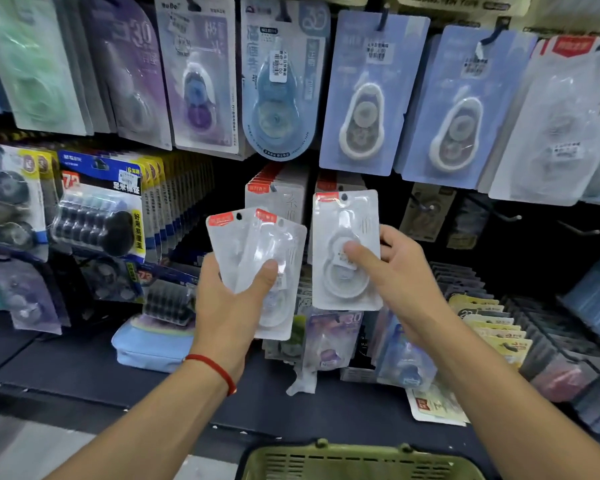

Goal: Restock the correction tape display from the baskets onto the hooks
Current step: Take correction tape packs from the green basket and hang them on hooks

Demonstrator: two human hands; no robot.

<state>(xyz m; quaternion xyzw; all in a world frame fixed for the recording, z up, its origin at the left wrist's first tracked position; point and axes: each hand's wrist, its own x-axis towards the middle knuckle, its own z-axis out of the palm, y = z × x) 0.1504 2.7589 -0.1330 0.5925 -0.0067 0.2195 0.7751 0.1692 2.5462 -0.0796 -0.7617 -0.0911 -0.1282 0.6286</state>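
Head view, nearest you: the green basket sits at the bottom edge. Your left hand clamps two fanned correction tape packs; your right hand pinches a single pack. Beyond, bare hooks wait. The fanned pair could slip while you thread one-handed.

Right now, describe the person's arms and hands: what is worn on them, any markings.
Both forearms are bare, with no sleeves in view. The left hand has a thin red cord bracelet around its wrist. The right hand and its wrist carry nothing: no watch, ring or glove shows. No markings are visible on either arm.
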